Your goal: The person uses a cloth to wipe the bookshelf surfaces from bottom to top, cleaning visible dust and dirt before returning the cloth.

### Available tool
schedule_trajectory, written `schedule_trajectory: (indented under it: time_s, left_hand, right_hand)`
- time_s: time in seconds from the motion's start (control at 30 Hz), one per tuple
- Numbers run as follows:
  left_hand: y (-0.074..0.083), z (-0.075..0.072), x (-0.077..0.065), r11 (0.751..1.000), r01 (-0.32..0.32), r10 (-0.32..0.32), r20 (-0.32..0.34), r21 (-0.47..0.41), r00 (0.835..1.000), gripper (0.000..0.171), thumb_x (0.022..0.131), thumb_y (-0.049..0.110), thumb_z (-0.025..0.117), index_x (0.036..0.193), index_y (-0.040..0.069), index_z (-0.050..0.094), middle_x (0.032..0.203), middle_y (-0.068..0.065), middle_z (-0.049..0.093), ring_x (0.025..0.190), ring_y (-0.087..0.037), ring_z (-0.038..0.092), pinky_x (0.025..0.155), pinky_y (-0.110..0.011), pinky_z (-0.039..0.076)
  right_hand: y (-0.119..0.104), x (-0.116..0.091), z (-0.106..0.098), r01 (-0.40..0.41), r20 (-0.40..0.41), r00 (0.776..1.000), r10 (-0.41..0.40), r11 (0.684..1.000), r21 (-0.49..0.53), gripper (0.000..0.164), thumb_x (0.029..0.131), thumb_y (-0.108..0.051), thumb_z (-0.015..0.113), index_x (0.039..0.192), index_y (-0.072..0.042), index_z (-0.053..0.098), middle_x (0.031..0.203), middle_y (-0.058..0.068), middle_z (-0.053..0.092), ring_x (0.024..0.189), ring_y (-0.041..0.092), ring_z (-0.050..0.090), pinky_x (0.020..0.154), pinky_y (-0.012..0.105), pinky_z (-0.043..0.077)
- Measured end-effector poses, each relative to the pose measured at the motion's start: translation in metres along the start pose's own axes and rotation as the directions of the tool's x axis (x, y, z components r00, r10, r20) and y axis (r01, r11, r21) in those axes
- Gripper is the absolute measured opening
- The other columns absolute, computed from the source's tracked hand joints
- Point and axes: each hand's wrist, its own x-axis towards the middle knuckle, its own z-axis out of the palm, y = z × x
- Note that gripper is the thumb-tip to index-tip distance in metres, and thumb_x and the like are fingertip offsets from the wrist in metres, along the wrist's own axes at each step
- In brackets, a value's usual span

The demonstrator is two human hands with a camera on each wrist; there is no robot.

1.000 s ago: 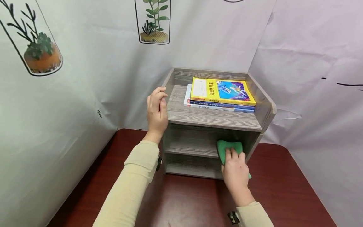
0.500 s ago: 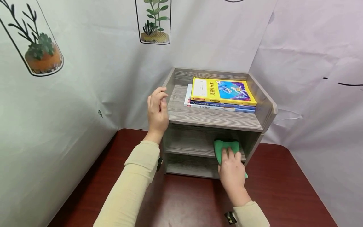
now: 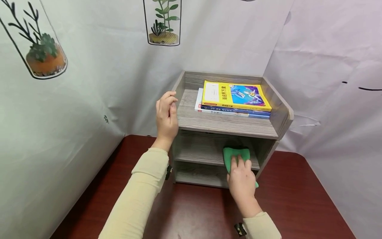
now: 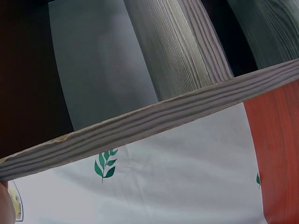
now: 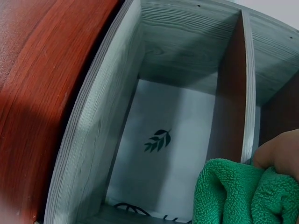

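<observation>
A small grey wood-grain shelf unit stands on the table. My left hand grips the front edge of its left side panel, near the top tier. A sliver of that hand shows at the lower left corner of the left wrist view. My right hand holds a folded green cloth against the middle shelf board, right of its centre. The fingers lie over the cloth, and part of it sticks out beneath the palm. In the right wrist view the fluffy cloth bunches beside the board's edge.
On the top tier lies a stack of books, a yellow one uppermost. The dark red table extends around the unit. White wall sheeting with printed plants stands close behind and at both sides.
My right hand has slid a little to the left along the middle board with the cloth. My left hand keeps its place on the side panel.
</observation>
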Motion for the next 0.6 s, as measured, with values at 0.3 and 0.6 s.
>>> schedule_trajectory:
  time_s: [0.3, 0.6]
  left_hand:
    - [0.001, 0.001, -0.001, 1.0, 0.006, -0.006, -0.002, -0.006, 1.0, 0.016, 0.09, -0.003, 0.041, 0.098, 0.003, 0.054, 0.115, -0.013, 0.057, 0.107, -0.03, 0.049, 0.09, -0.042, 0.033]
    - [0.001, 0.0, 0.0, 1.0, -0.001, 0.001, -0.008, -0.006, 1.0, 0.016, 0.09, -0.001, 0.041, 0.098, 0.003, 0.054, 0.115, -0.013, 0.057, 0.108, -0.029, 0.05, 0.091, -0.042, 0.032]
  right_hand:
    - [-0.01, 0.0, 0.0, 0.026, 0.01, 1.0, -0.026, 0.999, -0.024, 0.074, 0.06, -0.019, 0.084, 0.123, 0.004, 0.055, 0.12, 0.023, 0.054, 0.09, 0.036, 0.046, 0.048, 0.034, 0.046]
    - [-0.015, 0.002, 0.001, 0.04, -0.014, 0.999, -0.04, 0.998, -0.04, 0.073, 0.059, -0.019, 0.084, 0.122, 0.004, 0.055, 0.118, 0.022, 0.055, 0.09, 0.036, 0.047, 0.05, 0.034, 0.047]
